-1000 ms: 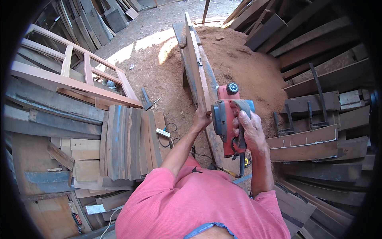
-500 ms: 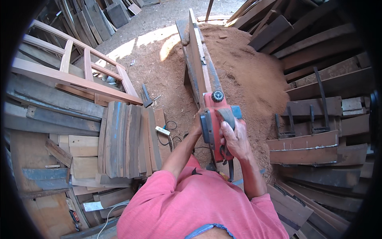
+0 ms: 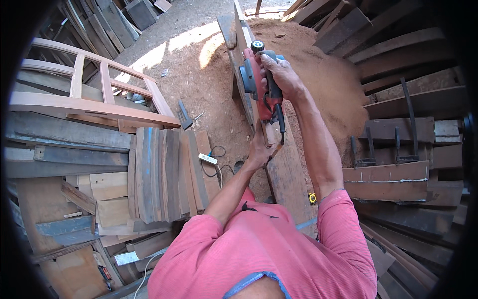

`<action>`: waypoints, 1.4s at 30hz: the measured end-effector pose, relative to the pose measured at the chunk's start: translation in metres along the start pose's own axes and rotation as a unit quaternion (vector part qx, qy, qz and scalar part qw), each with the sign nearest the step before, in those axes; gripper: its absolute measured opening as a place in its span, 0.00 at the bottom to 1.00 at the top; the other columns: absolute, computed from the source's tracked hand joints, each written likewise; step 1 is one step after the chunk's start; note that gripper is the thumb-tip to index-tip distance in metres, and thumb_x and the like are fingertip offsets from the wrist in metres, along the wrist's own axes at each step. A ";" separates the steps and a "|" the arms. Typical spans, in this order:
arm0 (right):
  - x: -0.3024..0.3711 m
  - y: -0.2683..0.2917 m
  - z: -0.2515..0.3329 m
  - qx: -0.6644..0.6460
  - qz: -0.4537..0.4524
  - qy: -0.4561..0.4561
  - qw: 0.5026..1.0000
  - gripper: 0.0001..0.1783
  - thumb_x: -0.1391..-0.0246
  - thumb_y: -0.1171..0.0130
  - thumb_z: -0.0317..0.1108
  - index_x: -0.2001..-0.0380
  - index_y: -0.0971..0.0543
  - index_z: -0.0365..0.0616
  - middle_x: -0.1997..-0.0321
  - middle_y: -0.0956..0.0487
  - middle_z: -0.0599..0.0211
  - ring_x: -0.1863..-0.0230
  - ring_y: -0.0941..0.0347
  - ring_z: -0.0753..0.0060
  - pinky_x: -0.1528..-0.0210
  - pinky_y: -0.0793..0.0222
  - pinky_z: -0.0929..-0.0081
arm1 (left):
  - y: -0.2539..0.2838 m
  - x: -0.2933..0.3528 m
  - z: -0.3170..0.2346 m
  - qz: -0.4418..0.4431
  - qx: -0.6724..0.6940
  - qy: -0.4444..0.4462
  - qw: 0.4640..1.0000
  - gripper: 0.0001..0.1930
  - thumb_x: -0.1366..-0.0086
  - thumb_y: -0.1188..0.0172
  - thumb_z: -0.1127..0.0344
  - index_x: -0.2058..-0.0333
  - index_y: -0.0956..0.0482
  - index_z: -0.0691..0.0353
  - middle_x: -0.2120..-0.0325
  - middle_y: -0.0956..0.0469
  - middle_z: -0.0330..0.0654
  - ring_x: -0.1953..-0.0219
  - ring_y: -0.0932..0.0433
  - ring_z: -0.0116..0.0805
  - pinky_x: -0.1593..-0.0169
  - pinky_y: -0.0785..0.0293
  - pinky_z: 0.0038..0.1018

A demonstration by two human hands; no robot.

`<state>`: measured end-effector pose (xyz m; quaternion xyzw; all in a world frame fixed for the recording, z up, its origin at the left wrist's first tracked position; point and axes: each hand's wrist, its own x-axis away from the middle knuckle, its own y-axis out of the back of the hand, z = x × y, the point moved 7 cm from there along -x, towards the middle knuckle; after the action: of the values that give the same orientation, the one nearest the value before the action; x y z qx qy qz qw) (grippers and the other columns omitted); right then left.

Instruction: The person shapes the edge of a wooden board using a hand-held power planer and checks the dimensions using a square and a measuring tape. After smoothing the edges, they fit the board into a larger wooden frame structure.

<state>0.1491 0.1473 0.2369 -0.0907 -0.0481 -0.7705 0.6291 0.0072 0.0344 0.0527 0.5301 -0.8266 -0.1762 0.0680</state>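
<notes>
My right hand is wrapped round the handle of a red and black electric planer, its dark cord hanging from the rear. The planer rests on the upper edge of a long wooden board that stands on its narrow side. Behind the tool, my left hand grips the board's near end; part of its fingers are hidden behind the wood. Beneath the board runs a bench plank, reaching from near my body to the far side. A small yellow tape measure lies by my right forearm.
Sawdust is heaped right of the bench. At left lie a wooden frame, stacked boards, a clamp and a white power strip with cords. More boards and upright clamps line the right side.
The planer, in my right hand, has moved forward along the board's edge, away from my body. My left hand stays at the near end, now bared behind the tool. The tape measure has come into sight.
</notes>
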 end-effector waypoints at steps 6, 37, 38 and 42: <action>0.048 0.000 -0.009 0.035 -0.029 0.006 0.999 0.15 0.28 0.48 0.45 0.54 0.22 0.47 0.73 0.28 0.79 0.78 0.31 0.86 0.76 0.30 0.82 | -0.004 0.002 -0.003 -0.014 0.041 -0.027 0.999 0.46 0.43 0.30 0.64 0.31 0.48 0.61 0.51 0.21 0.58 0.50 0.19 0.57 0.50 0.22 0.44; -0.064 -0.009 0.029 0.118 -0.070 0.050 0.989 0.17 0.30 0.50 0.46 0.57 0.20 0.44 0.75 0.29 0.77 0.80 0.32 0.84 0.79 0.32 0.79 | 0.002 0.002 0.004 -0.038 -0.065 -0.043 0.996 0.54 0.41 0.33 0.63 0.27 0.64 0.67 0.50 0.25 0.72 0.53 0.21 0.72 0.53 0.22 0.54; -0.091 0.003 0.032 0.113 -0.080 0.056 0.989 0.18 0.30 0.50 0.46 0.58 0.20 0.44 0.75 0.29 0.77 0.80 0.32 0.84 0.79 0.32 0.79 | 0.002 0.002 -0.010 -0.043 -0.082 -0.120 0.988 0.54 0.39 0.35 0.64 0.28 0.66 0.75 0.51 0.26 0.77 0.55 0.21 0.75 0.53 0.22 0.56; -0.144 0.008 0.049 0.071 -0.089 0.046 0.992 0.24 0.31 0.48 0.55 0.62 0.19 0.44 0.75 0.28 0.76 0.79 0.32 0.83 0.79 0.32 0.78 | -0.003 0.002 0.003 0.003 -0.076 -0.039 0.996 0.54 0.40 0.35 0.66 0.28 0.66 0.75 0.51 0.26 0.76 0.57 0.21 0.74 0.56 0.21 0.53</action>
<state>0.1881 0.2933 0.2555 -0.0053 -0.0817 -0.8213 0.5647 0.0077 0.0322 0.0487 0.5132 -0.8146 -0.2591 0.0764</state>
